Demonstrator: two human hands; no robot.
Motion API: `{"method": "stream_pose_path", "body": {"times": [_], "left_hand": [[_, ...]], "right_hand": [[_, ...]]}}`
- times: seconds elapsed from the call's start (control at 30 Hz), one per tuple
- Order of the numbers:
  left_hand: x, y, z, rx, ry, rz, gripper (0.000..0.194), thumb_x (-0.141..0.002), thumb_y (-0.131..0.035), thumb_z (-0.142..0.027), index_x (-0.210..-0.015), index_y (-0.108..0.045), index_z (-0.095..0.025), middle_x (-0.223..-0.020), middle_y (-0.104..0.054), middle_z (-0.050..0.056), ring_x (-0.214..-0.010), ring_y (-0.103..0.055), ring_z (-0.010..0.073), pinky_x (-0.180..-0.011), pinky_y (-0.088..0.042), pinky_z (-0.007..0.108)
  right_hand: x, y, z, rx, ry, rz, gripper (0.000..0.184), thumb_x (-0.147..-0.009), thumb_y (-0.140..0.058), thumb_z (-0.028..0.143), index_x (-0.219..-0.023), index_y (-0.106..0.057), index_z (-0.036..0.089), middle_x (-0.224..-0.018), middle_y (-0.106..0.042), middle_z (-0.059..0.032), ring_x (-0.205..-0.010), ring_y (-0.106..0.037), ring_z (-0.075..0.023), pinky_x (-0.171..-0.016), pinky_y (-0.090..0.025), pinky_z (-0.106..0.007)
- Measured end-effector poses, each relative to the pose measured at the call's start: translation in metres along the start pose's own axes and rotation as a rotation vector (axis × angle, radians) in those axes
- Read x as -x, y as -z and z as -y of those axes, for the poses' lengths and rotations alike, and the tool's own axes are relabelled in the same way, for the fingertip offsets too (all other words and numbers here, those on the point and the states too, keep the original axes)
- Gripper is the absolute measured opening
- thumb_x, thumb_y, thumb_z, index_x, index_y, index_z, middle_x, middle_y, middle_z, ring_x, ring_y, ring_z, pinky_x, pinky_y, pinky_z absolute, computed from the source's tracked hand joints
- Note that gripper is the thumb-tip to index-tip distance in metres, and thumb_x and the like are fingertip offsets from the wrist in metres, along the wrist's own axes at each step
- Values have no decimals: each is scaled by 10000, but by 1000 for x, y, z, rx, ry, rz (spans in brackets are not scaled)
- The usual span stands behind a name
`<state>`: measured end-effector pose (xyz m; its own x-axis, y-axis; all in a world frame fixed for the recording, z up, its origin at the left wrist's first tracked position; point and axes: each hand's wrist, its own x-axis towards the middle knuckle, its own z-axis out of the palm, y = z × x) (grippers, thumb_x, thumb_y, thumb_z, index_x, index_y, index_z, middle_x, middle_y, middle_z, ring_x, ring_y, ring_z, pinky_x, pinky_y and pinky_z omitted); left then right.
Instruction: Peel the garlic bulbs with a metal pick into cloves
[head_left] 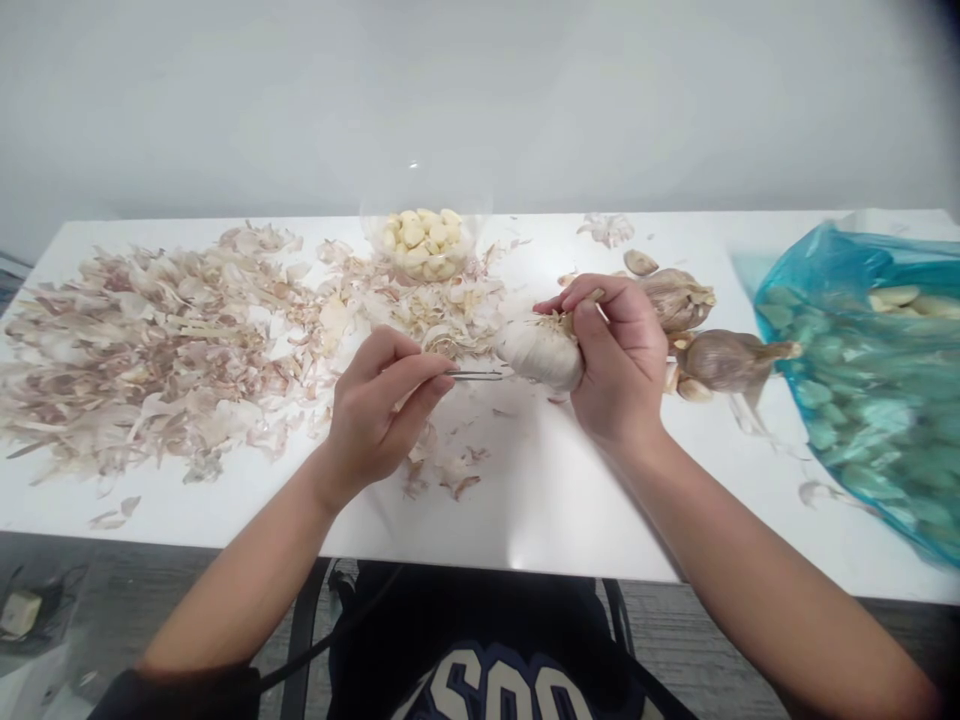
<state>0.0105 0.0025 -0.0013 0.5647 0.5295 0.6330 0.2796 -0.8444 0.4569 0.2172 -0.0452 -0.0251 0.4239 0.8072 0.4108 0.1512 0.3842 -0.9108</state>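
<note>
Over the middle of the table, my right hand (619, 360) grips a whole white garlic bulb (541, 352) by its stem end, with the round side facing left. My left hand (386, 405) pinches a thin metal tool that looks like tweezers (478, 376). Its narrow tips point right and end close to the bulb; whether they touch it I cannot tell. Behind my hands, peeled garlic cloves (426, 240) fill a clear bowl. Just right of my right hand lie two more garlic bulbs, one browner (677, 298) and one with a long stem (724, 360).
A large heap of garlic skins (150, 350) spreads over the left of the white table (540, 520). More skins lie around the bowl. Loose unpeeled cloves (691, 389) sit by the bulbs. At the right, a blue plastic bag (862, 400) holds many cloves. A wall stands behind.
</note>
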Motion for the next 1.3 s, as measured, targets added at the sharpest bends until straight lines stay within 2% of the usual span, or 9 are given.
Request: {"method": "stream_pose_path", "body": {"times": [0.2,0.4,0.73,0.9,1.3], "left_hand": [[0,-3,-2,34,43,39,98,-913,-607,-140,-966,-681,-176,-818,-546,15,-733,-539,101,-636,-477,239],[0,-6,-1,64,72,45,91,-927,-598,-184,-947,-687,-181,-795,-564,10,-711,-544,101,-619,-477,235],[0,-10,-1,111,66,23,86,-900,-621,-114,-938,-681,-162,-802,-566,8,-719,-552,89,-621,-463,214],[0,-11,-1,148,80,26,90,-906,-619,-132,-940,-690,-177,-797,-575,3,-716,-556,89,-625,-476,213],[3,-13,1,158,118,38,83,-915,-615,-149,-936,-694,-166,-776,-576,-2,-687,-550,76,-611,-476,196]], "right_hand": [[1,-4,4,-61,-48,-37,111,-939,-538,341,-881,-555,248,-916,-524,-12,-872,-599,-128,-840,-522,-314],[1,-3,0,-19,-9,-18,125,-952,-510,354,-897,-545,248,-924,-528,-17,-880,-608,-133,-844,-528,-324],[2,-4,4,-46,-33,-23,113,-951,-520,335,-888,-552,247,-931,-524,-12,-888,-607,-126,-882,-512,-327],[2,-6,8,-64,-68,-52,124,-930,-564,353,-872,-563,243,-913,-532,-12,-895,-600,-129,-893,-508,-325],[1,-4,2,-56,-17,-50,128,-937,-555,332,-869,-584,227,-925,-542,9,-868,-623,-104,-868,-509,-315]]}}
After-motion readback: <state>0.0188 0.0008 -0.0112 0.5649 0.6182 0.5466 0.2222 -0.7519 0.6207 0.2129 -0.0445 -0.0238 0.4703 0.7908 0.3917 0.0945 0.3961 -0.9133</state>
